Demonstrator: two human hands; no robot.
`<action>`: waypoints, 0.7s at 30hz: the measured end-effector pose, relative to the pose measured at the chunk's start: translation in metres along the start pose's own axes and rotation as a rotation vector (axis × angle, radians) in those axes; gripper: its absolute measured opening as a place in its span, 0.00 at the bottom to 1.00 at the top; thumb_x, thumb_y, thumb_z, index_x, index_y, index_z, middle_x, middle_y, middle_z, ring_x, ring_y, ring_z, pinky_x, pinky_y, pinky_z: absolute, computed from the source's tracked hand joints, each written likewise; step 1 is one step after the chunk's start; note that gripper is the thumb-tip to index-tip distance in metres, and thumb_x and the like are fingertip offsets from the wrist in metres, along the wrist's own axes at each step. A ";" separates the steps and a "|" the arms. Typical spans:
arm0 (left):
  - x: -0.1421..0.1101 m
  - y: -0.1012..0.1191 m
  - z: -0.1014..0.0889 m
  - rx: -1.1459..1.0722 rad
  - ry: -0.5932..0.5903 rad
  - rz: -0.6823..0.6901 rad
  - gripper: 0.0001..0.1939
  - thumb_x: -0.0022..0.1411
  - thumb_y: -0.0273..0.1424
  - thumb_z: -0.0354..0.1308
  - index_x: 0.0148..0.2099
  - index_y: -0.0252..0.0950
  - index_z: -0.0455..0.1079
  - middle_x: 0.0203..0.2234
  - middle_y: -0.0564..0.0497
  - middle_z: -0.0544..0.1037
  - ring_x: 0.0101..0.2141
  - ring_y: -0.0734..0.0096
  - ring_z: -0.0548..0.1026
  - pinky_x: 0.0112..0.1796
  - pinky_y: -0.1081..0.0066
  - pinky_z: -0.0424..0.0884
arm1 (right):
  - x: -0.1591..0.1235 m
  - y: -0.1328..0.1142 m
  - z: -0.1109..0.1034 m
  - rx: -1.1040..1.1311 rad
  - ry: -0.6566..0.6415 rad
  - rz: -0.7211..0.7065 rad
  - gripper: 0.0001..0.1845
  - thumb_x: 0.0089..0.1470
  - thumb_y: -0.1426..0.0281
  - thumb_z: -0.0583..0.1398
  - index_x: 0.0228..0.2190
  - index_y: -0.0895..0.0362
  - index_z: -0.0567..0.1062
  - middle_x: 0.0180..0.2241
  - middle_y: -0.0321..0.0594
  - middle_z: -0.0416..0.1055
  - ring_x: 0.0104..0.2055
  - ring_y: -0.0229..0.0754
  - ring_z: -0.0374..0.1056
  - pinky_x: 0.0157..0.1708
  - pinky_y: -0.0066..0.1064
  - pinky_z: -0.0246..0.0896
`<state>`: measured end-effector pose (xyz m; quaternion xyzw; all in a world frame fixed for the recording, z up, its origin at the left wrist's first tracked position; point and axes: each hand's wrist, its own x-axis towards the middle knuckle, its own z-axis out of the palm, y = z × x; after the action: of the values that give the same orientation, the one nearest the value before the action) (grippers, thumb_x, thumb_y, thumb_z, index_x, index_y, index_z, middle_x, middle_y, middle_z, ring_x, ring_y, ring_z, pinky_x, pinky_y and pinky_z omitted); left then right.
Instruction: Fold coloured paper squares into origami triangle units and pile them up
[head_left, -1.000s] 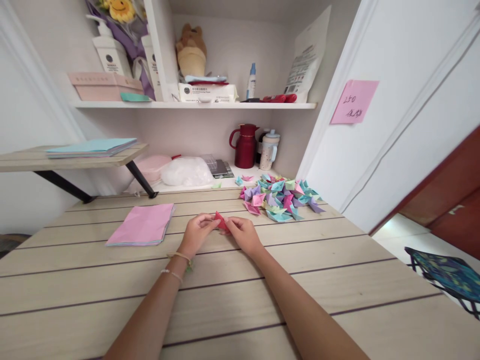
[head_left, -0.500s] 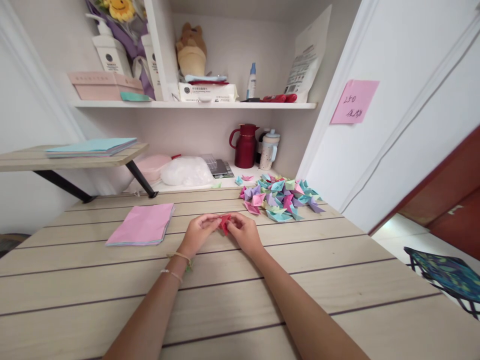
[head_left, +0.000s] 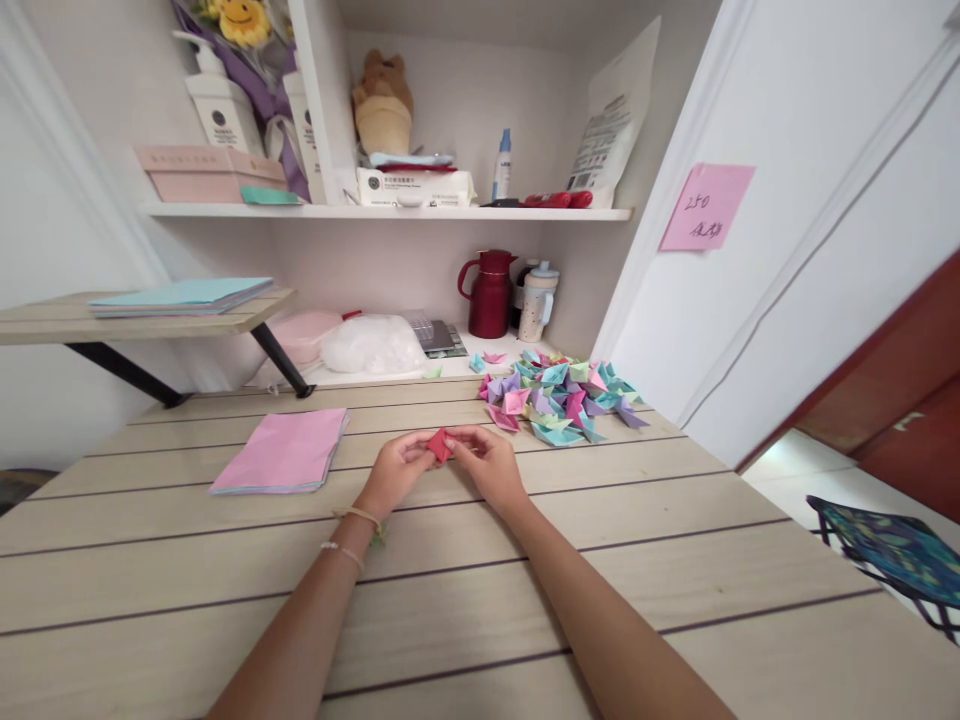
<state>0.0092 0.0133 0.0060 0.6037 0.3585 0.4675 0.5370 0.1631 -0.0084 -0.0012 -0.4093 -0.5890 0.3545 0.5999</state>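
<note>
Between my two hands is a small folded piece of red origami paper, now a diamond shape. My left hand pinches its left side with thumb and fingers. On the other side, my right hand grips the right edge, its thumb on the near face. Both hands are just above the slatted wooden table. Beyond them to the right lies a heap of folded paper boats in pink, blue, purple and green. A stack of square pink paper rests left of my left hand.
A raised wooden stand on black legs holds more blue paper at the left. At the back, a dark red jug, a tumbler and a plastic bag sit under a white shelf. A pink note hangs on the right wall.
The red paper went from a pointed fold to a partly opened shape, and is now a flat diamond. My fingers shifted slightly around it; both hands stay in nearly the same place.
</note>
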 end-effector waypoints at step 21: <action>-0.002 0.002 0.000 0.256 0.046 0.137 0.12 0.51 0.37 0.58 0.30 0.33 0.74 0.23 0.49 0.78 0.25 0.69 0.74 0.29 0.72 0.71 | 0.000 -0.001 0.000 -0.094 -0.027 -0.011 0.08 0.44 0.68 0.60 0.29 0.57 0.76 0.29 0.41 0.74 0.31 0.41 0.70 0.32 0.31 0.66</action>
<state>0.0086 0.0113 0.0073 0.6796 0.3852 0.4673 0.4140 0.1635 -0.0088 -0.0007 -0.4291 -0.6152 0.3286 0.5739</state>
